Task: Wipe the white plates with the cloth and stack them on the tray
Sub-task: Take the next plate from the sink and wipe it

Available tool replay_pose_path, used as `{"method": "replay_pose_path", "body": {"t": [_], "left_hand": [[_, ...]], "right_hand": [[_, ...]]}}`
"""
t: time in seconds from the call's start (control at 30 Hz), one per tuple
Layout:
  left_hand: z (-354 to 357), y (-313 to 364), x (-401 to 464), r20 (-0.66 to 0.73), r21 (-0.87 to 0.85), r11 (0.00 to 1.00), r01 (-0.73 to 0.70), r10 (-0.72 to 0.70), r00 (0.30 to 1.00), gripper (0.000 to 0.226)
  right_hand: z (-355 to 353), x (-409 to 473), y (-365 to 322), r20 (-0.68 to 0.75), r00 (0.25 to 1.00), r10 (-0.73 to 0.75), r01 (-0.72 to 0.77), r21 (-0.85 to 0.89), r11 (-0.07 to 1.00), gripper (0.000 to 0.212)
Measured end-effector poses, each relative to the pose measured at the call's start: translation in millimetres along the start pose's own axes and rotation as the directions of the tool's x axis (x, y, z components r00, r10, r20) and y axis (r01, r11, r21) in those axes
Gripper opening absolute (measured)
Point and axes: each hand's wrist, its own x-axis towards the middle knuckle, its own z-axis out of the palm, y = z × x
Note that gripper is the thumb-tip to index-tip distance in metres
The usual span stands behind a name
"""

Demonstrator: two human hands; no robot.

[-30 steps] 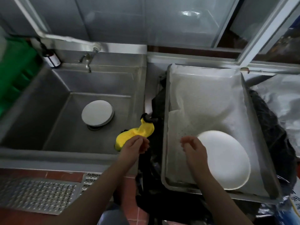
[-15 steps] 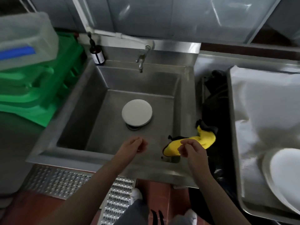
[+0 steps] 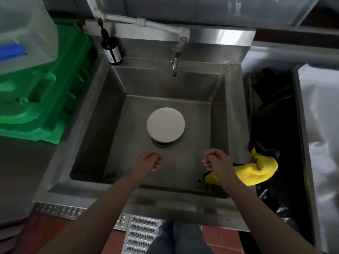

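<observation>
White plate (image 3: 165, 124) sits over the drain in the steel sink (image 3: 227, 110). Left hand (image 3: 149, 160) and right hand (image 3: 217, 160) hover above, each grip loosely curled, empty. Yellow cloth (image 3: 256, 173) drapes the sink's right rim.

Steel sink (image 3: 227, 110), tap (image 3: 175, 61) over back wall. Dark brown bottle (image 3: 111, 50) on back-left rim. Green crates (image 3: 45, 99) stacked left; translucent bin (image 3: 23, 33) on top. Perforated metal grating (image 3: 141, 233) on red floor tiles.
</observation>
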Motion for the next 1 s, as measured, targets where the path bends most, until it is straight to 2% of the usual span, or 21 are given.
{"method": "replay_pose_path", "body": {"t": [0.3,0.47,0.53,0.63,0.73,0.83,1.0], "left_hand": [[-6,-21,90,-0.01,0.177,0.981,0.086,-0.085,0.996,0.015],[-9,-28,141,-0.033,0.239,0.965,0.103,-0.098,0.995,0.004],[-9,-31,159,-0.025,0.266,0.96,0.089,-0.086,0.996,0.01],[-9,-35,182,-0.102,0.213,0.974,0.075,-0.055,0.993,0.018],[-12,-43,205,-0.16,0.164,0.982,0.089,-0.062,0.985,0.025],[-16,-56,226,-0.136,0.134,0.981,0.141,-0.123,0.983,0.051],[-19,-74,250,-0.222,0.138,0.978,0.16,-0.127,0.967,0.055]], "right_hand": [[35,108,14,0.029,0.988,0.154,-0.149,-0.133,0.98,0.017],[52,168,27,0.038,0.983,0.182,-0.157,-0.359,0.92,0.021],[59,190,30,0.038,0.986,0.16,-0.124,-0.463,0.877,0.02],[73,210,27,0.055,0.993,0.102,-0.053,-0.568,0.821,0.031],[87,226,25,0.06,0.997,0.047,-0.002,-0.589,0.808,0.036],[99,238,25,0.057,0.998,0.013,0.022,-0.581,0.813,0.034],[107,250,33,0.103,0.994,-0.017,0.075,-0.589,0.804,0.022]]}}
